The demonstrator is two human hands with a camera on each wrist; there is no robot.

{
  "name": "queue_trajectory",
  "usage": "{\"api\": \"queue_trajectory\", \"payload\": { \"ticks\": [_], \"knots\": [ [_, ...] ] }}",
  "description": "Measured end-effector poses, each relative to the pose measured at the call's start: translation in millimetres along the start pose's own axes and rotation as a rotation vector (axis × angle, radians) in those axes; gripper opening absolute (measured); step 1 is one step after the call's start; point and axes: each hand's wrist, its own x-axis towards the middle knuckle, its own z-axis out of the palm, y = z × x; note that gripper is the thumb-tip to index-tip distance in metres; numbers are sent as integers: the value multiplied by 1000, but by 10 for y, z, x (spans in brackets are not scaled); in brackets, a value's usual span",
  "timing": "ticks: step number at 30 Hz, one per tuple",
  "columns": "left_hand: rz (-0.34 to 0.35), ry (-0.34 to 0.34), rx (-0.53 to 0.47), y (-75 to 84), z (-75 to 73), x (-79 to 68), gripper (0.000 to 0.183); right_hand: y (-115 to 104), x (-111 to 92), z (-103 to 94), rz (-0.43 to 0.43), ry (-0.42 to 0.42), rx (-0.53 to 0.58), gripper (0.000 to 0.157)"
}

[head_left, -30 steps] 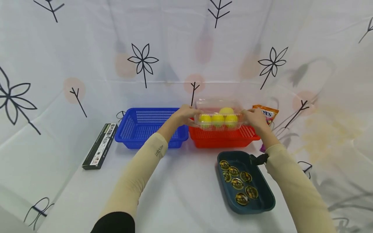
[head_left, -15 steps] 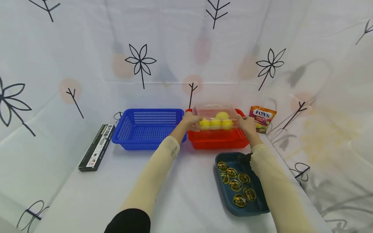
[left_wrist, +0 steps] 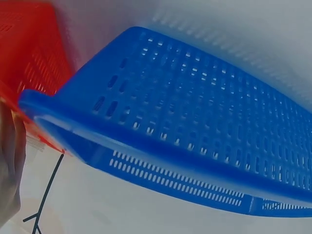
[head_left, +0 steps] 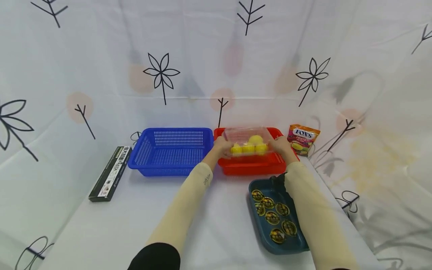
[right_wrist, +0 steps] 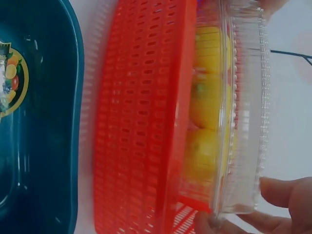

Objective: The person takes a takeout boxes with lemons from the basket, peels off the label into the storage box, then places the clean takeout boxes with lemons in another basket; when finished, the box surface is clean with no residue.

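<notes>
A clear plastic container [head_left: 241, 134] with several round yellow fruits [head_left: 255, 139] inside sits low over the red basket [head_left: 249, 170], partly within its rim. At its left end my left hand [head_left: 221, 147] grips it, while my right hand [head_left: 282, 147] holds the right end. In the right wrist view, the thumb and fingers of the right hand [right_wrist: 285, 207] are round the container's end, and the yellow fruits show through its wall beside the red rim. Only the edge of my left hand [left_wrist: 9, 161] appears in the left wrist view. Whether the container touches the basket's bottom cannot be told.
A blue basket [head_left: 168, 171] stands left of the red one. A dark teal tray [head_left: 263, 236] with several round labelled pieces lies in front, under my right forearm. A black box [head_left: 110, 174] is at the left, and a FOX'S candy bag [head_left: 303, 139] at the back right.
Both hands have lowered the container toward the red basket, moving slightly left. The candy bag, earlier partly covered by my right hand, is now in fuller view.
</notes>
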Motion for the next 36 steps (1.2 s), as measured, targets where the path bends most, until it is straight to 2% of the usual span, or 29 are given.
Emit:
{"api": "queue_trajectory", "payload": {
  "ticks": [4, 8, 11, 16, 24, 30, 36],
  "knots": [
    [-39, 5, 72, -36, 20, 50, 41, 24, 34, 13, 60, -56, 52, 68],
    [-43, 9, 132, -67, 57, 73, 36, 49, 65, 25, 101, -83, 55, 73],
    [-33, 33, 167, -81, 94, 72, 34, 64, 83, 39, 97, -71, -1, 70],
    [-11, 66, 233, -92, 157, 50, 39, 86, 82, 69, 98, -63, -13, 67],
    [22, 60, 365, -135, 221, 44, 27, 113, -30, 105, 129, -78, 63, 72],
    [-6, 60, 409, -171, 266, 104, 29, 97, -85, 131, 128, -76, 53, 73],
    [-12, 67, 473, -176, 323, 147, 24, 123, -14, 152, 126, -75, -12, 70]
  ]
}}
